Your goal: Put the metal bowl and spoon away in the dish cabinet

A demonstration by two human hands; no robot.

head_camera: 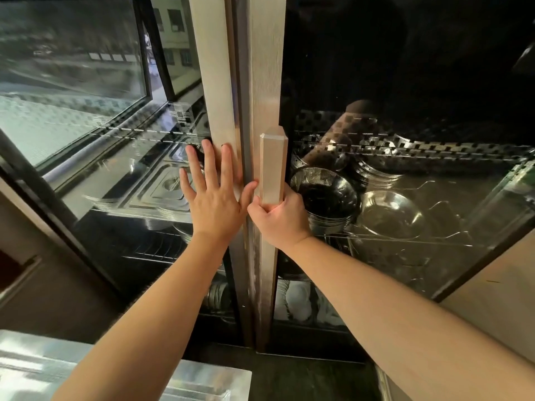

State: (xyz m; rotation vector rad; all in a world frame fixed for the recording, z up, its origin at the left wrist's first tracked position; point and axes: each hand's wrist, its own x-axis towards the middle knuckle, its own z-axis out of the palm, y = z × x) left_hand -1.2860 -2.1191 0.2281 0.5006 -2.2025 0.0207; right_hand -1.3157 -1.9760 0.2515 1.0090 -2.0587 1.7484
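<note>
The dish cabinet has two dark glass doors with brushed metal frames. My right hand [279,218] is wrapped around the vertical metal handle [272,169] of the right door [405,82]. My left hand [212,192] lies flat, fingers spread, against the left door's frame [217,82]. Behind the right glass, a shiny metal bowl [390,214] sits on a wire shelf beside a stack of perforated metal baskets [324,195]. No spoon can be made out.
Behind the left glass lie metal trays [162,186] and stacked plates on wire racks. White dishes [298,299] sit on a lower shelf. A shiny steel surface [115,380] is at the lower left; a pale panel [492,290] stands at the right.
</note>
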